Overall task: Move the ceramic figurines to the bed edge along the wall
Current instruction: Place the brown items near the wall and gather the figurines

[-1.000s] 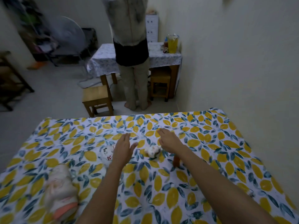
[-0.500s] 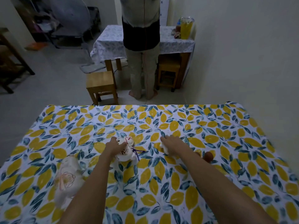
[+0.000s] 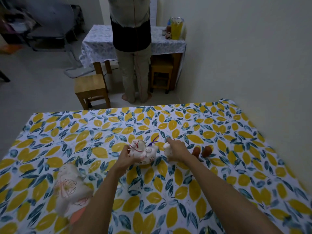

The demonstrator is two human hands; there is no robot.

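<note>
A bed with a lemon-print sheet fills the lower view; its right edge runs along the wall. My left hand grips a white painted ceramic figurine with red and purple strings, in the middle of the bed. My right hand is closed around a small white figurine just to its right. Two small brown figurines stand on the sheet right of my right hand. A large white figurine with a flower drawing lies at the lower left.
A person stands at the foot of the bed, facing a cloth-covered table with a yellow jar. A wooden stool is on the floor left of them. The pale wall is on the right.
My left hand went from flat on the sheet to gripping the stringed figurine. My right hand closed on the small white one. The camera view shifted.
</note>
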